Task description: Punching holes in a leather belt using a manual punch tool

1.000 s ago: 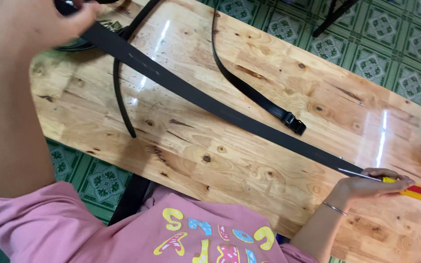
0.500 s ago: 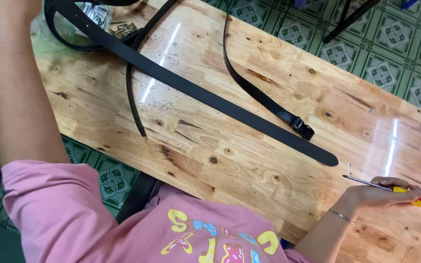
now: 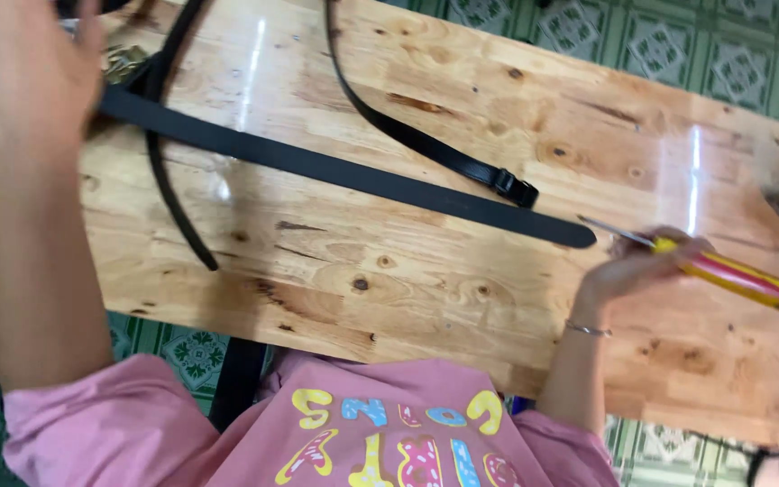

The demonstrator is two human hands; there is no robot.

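Head view: the wide black belt (image 3: 344, 174) lies across the wooden table (image 3: 462, 298), long axis from upper left to its free tip at centre right. The right hand (image 3: 628, 269), fingers closed on a yellow-handled screwdriver (image 3: 723, 273), sits just beside that tip. The left hand (image 3: 24, 68), upper left, is blurred over the belt's other end; its grip cannot be told.

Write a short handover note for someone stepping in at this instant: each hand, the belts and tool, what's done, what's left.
Left hand: raised over the wide black belt's far end, blurred; grip unclear.
Right hand: closed on the yellow-and-red screwdriver, shaft pointing at the belt's tip.
The belt lies flat across the wooden table; a thin buckled strap lies beyond it.
Done: belt laid out, tool in hand.
Left: the screwdriver has not yet met the belt.
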